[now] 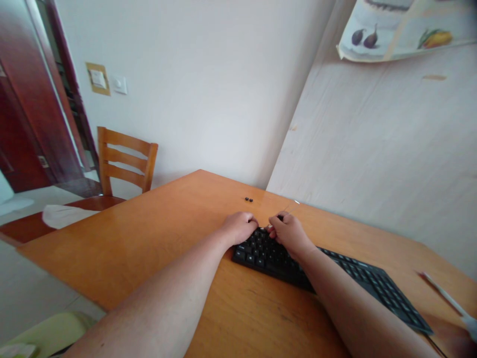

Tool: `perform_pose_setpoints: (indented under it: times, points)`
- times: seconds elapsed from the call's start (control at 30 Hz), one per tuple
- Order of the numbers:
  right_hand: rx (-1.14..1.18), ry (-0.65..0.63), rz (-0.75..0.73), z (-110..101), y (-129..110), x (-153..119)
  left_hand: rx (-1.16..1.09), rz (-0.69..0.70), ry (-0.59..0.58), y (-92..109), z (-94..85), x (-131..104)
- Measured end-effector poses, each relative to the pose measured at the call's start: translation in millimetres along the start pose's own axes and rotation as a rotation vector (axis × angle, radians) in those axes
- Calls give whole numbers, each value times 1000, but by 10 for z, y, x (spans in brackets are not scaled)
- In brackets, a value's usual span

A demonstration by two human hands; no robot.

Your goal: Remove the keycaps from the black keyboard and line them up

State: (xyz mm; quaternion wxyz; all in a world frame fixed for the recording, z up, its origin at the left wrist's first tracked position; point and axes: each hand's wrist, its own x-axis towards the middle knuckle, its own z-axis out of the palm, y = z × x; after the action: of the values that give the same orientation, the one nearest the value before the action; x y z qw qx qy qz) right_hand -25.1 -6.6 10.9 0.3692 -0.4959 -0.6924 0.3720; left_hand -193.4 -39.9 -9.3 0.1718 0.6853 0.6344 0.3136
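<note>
Both hands (261, 229) curl over the black keyboard's (335, 276) end.

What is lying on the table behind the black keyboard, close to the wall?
Behind the keyboard, two small dark pieces lie on the table. The left hand and right hand cover the keyboard's far-left end, so anything under them is hidden.

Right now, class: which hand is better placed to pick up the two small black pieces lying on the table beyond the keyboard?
Probably the left hand: it rests at the keyboard end nearest the small black pieces; the right hand sits farther away.
</note>
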Motion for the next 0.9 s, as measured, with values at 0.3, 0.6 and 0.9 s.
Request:
perform_pose_setpoints:
  times: [0.3, 0.6, 0.9]
  points:
    - [237, -4, 107, -25, 12, -2, -5, 8, 1, -1, 2, -6]
    - [384, 3, 146, -44, 41, 4, -12, 2, -13, 14, -16, -11]
    - [268, 25, 28, -18, 8, -85, -12, -8, -3, 26, -10, -16]
